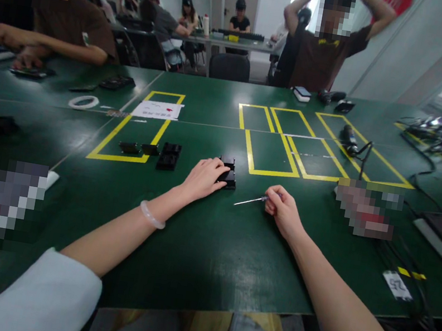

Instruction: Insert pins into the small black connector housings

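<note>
My left hand (205,179) lies over the near-left side of a small black plastic part (227,177), fingers and thumb against it, holding it on the green table. To the right, a thin screwdriver (249,201) is gripped in the closed fingers of my right hand (281,209). Its bare metal shaft points left, its tip apart from the black part. Left of my left hand sits another black part (169,157), with two compartments. Two small dark upright plates (150,149) (129,148) stand farther left, near the yellow tape.
Yellow tape rectangles (275,171) mark the green table (204,264). A white paper (158,110) and a white tape ring (83,102) lie at the left. A dark device with a cable (350,141) and tangled cables (433,136) occupy the right. People sit across the table.
</note>
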Available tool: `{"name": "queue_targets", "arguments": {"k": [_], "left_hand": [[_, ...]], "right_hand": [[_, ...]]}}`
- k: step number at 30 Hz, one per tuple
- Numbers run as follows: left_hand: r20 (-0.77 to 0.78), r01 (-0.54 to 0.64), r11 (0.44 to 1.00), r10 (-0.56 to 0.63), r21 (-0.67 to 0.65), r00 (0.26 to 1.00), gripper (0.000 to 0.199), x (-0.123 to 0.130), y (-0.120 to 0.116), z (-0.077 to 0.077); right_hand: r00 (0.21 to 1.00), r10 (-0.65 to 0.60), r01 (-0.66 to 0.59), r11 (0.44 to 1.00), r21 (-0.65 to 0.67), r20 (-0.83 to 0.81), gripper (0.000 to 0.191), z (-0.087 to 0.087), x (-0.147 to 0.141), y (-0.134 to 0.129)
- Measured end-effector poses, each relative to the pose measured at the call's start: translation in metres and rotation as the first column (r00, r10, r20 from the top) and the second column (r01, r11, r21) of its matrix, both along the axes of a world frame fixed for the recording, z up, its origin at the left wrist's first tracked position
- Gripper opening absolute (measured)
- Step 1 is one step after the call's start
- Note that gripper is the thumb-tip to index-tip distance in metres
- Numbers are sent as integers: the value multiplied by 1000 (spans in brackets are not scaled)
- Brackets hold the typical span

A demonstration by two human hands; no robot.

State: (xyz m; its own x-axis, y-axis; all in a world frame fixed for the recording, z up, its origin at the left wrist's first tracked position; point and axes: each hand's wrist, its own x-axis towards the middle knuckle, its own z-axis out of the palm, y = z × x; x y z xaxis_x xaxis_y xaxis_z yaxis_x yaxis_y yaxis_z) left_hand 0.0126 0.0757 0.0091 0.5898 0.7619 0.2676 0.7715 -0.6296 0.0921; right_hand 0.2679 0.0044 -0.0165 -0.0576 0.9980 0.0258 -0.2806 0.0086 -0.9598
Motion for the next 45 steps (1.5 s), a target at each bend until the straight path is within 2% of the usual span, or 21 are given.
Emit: {"name": "queue_targets", "arguments": {"k": [7, 12, 26, 30, 35, 39, 42, 45], "left_hand": [[145, 44, 993, -27, -113, 989, 33, -6, -29, -3], [204, 59, 972, -12, -227, 979, 37, -9, -55, -9], [224, 53, 961, 9, -271, 975, 41, 0, -82, -9], [204, 16, 957, 45, -289, 978, 42, 2, -86, -6], [195, 40, 944, 26, -327, 980, 37, 2, -84, -4], [211, 43, 943, 29, -330, 977, 36, 1, -84, -6], [242, 41, 950, 37, -309, 970, 35, 1, -85, -8], [271, 43, 943, 51, -329, 961, 36, 0, -85, -10]], "right_hand": [[999, -27, 27, 1000, -4, -23, 35, 4, -3, 0], [999, -14, 12, 1000, -22, -53, 37, 5, -5, 1], [996, 23, -24, 1000, -7, -83, 37, 6, -5, 1], [999, 0, 3, 998, 58, -41, 39, 14, -7, 1], [992, -51, 30, 983, 179, 113, 34, 37, -10, 1], [928, -143, 34, 952, 304, 345, 32, 60, -12, 1], [797, -307, 52, 893, 448, 520, 31, 77, -18, -1], [709, -384, 21, 850, 526, 591, 29, 86, -28, -5]]}}
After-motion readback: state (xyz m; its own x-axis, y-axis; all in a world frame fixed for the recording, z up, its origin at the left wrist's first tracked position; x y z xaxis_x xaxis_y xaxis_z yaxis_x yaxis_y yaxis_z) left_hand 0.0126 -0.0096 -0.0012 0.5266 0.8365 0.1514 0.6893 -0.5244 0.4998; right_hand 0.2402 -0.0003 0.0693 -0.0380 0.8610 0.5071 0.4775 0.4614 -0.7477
